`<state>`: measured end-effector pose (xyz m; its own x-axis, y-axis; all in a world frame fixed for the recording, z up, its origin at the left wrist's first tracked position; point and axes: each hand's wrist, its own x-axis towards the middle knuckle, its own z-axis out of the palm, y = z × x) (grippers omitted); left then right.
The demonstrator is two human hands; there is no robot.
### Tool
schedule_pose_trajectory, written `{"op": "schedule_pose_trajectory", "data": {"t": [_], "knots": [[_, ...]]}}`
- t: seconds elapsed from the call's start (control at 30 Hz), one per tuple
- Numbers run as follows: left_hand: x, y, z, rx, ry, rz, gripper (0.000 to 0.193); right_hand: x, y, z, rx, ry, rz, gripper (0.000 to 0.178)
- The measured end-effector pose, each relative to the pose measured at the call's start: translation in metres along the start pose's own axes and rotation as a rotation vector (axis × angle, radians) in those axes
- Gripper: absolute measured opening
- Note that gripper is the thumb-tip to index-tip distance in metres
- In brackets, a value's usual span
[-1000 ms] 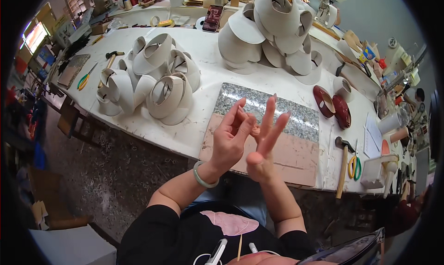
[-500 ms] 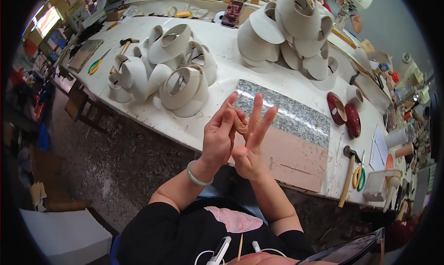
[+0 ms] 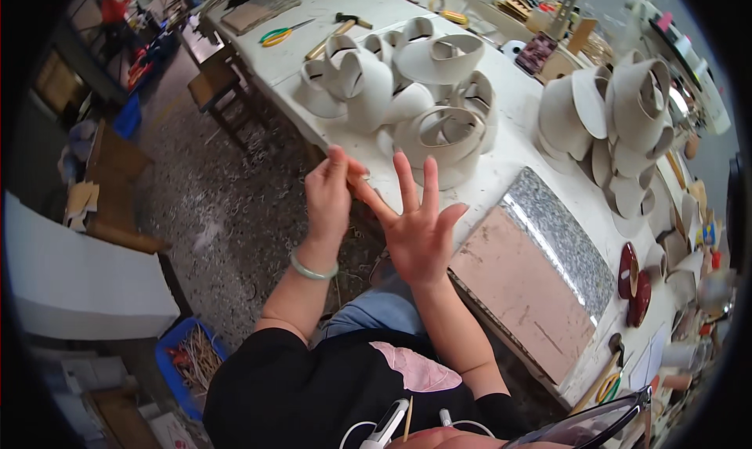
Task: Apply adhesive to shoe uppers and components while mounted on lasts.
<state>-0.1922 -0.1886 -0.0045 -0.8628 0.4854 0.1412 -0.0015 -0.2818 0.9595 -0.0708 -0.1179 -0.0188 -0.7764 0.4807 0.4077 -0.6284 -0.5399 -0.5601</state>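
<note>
No text, label, brand, number or sign is legible in the head view. Surfaces with possible markings are as follows. Phone (image 3: pixel 536 53), at the far side of the tabletop (image 3: pixel 513 147): the display shows a dark and pinkish pattern; any characters are too small to resolve. Paper sheet (image 3: pixel 648 363), at the right of the tabletop: any writing is indistinct. Blue and yellow package (image 3: pixel 710 232), at the right rim: any print is blurred. Pale panel (image 3: pixel 170 432), at the lower left: a small red mark is present, its form unresolved.
</note>
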Motion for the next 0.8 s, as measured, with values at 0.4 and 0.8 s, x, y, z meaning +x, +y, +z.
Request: {"op": "schedule_pose_trajectory", "data": {"t": [0.4, 0.8], "knots": [[-0.032, -0.027, -0.027, -0.398, -0.145, -0.033, 0.043, 0.005, 0.042, 0.017, 1.346, -0.056, 0.403, 0.082], [-0.017, -0.038, -0.037, -0.516, 0.159, -0.381, 0.056, -0.014, 0.079, 0.008, 0.959, 0.161, 0.560, 0.062]]}}
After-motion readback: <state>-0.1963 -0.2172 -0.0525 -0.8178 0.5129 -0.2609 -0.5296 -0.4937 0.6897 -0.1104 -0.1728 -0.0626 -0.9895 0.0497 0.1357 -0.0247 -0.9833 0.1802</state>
